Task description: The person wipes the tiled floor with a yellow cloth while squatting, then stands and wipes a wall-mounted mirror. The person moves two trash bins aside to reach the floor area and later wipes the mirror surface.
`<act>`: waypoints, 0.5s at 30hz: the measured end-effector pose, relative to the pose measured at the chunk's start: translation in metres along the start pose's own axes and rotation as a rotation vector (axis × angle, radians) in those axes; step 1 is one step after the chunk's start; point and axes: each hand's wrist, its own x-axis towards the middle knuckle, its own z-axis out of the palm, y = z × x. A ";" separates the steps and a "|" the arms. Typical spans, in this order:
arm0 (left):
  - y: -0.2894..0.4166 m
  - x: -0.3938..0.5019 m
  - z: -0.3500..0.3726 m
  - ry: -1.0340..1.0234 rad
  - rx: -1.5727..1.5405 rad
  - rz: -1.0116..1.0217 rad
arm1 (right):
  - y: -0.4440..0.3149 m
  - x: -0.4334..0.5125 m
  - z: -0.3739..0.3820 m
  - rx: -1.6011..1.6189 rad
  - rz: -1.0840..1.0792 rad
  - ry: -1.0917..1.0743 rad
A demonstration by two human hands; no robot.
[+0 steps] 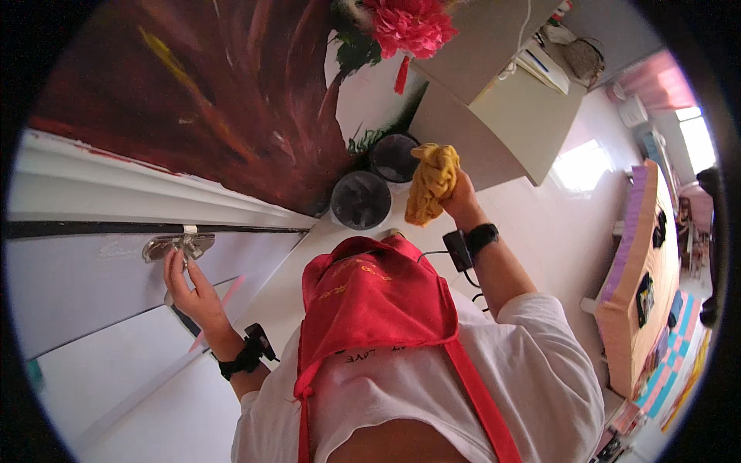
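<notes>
My left hand (194,295) is at the edge of a pale door (75,289), with its thumb and fingers around the small knob (185,263) of a metal door lock (155,247). Part of the lock is hidden behind the fingers. A crumpled yellow cloth (431,185) is bunched in my right hand (462,199), held up in front of me. Beyond the cloth, two round bins with dark liners stand on the floor by the wall: the nearer bin (361,200) and the farther bin (395,157).
A painted tree trunk (243,87) covers the wall beside the white door frame (116,191). A pink flower decoration (412,26) with a red tassel hangs above the bins. Right of them stands a grey cabinet (527,121) with papers on top. A covered table (631,289) is farther right.
</notes>
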 end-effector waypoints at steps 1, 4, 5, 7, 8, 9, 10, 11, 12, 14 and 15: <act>0.004 -0.001 0.003 0.008 0.028 -0.022 | -0.003 0.020 -0.008 0.024 0.070 -0.038; 0.014 -0.003 0.009 -0.036 0.228 0.136 | -0.005 0.076 -0.029 -0.147 -0.008 0.159; 0.016 -0.004 0.010 -0.043 0.253 0.124 | -0.006 0.091 -0.035 -0.217 -0.048 0.243; 0.019 -0.008 0.011 -0.059 0.302 0.093 | -0.008 0.121 -0.045 -0.349 -0.105 0.359; 0.019 -0.009 0.013 -0.049 0.319 0.077 | -0.007 0.135 -0.048 -0.401 -0.122 0.396; 0.018 -0.009 0.012 -0.053 0.329 0.055 | -0.007 0.149 -0.050 -0.448 -0.129 0.455; 0.017 -0.010 0.013 -0.063 0.340 0.042 | -0.006 0.162 -0.053 -0.525 -0.133 0.519; 0.016 -0.010 0.013 -0.072 0.353 0.030 | -0.007 0.170 -0.058 -0.568 -0.105 0.495; 0.014 -0.011 0.013 -0.076 0.367 -0.011 | -0.012 0.180 -0.064 -0.605 -0.076 0.478; 0.013 -0.010 0.015 -0.067 0.377 -0.033 | -0.017 0.207 -0.074 -0.790 -0.080 0.384; 0.013 -0.010 0.015 -0.063 0.379 -0.039 | -0.018 0.217 -0.083 -0.771 -0.025 0.397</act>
